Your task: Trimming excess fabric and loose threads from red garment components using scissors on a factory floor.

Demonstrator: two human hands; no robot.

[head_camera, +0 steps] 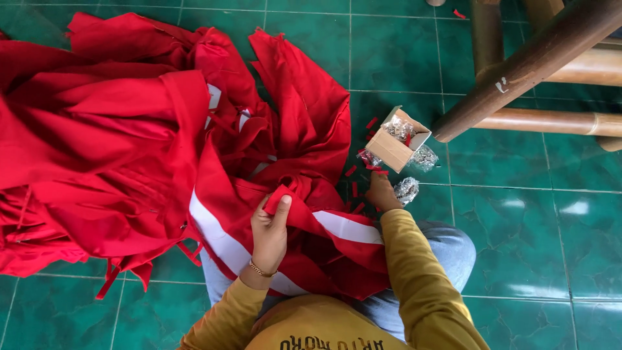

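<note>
1. Cloth fills most of the view: a big heap of red garments (110,142) lies on the green tiled floor (551,246), left of the small cardboard box (395,146).
2. The piece in work is a red garment with a white stripe (311,227). It lies over the person's lap, below and to the left of the box, and joins the heap.
3. The left hand (269,233) is closed on a fold of this red garment; the thumb presses the edge against the fingers, so the hand is nearly shut around the cloth.
4. The right hand (382,193) is just below the box, low at the floor, with fingers curled. Whether it holds something small, the view does not show clearly.
5. The box stands open and contains small clear packets of shiny metal parts (398,128). Two more packets (407,189) lie on the floor beside the box, one close to the right hand.
6. Small red cloth scraps (353,172) are scattered left of the box.
7. Wooden furniture legs (518,71) stand to the right of the box.
8. The garment looks soft, light and limp. It will probably sag and slide when lifted, so a pinch at a hem or at the stitched white stripe seems the best hold.
</note>
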